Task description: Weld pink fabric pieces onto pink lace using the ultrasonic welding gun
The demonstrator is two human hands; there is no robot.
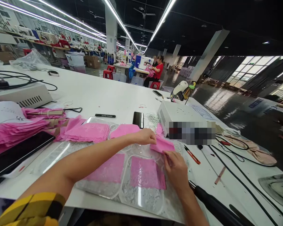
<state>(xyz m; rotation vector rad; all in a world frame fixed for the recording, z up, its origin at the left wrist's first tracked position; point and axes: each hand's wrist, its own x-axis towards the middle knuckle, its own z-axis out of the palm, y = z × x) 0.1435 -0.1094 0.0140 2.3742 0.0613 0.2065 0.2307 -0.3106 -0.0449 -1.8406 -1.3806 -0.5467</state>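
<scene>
A small piece of pink fabric (163,145) is stretched between my two hands above a clear, moulded plastic template (127,196). My left hand (145,136) reaches across from the left with closed fingers at the fabric's upper left. Lower right, my right hand (176,166) pinches its bottom edge between thumb and fingers. A pink square (146,172) lies in the template's near right compartment, and another pink piece (110,169) in the one to its left, partly under my left forearm. A flat pink piece (124,130) and a stack of pink pieces (87,131) lie farther back.
Behind my hands lie a phone (138,120) and a black marker (105,115). A white box-shaped device (186,113) stands to the right, near an orange cutter (192,155), cables and a black-handled tool (212,197). Bundled pink fabric (19,135) sits left.
</scene>
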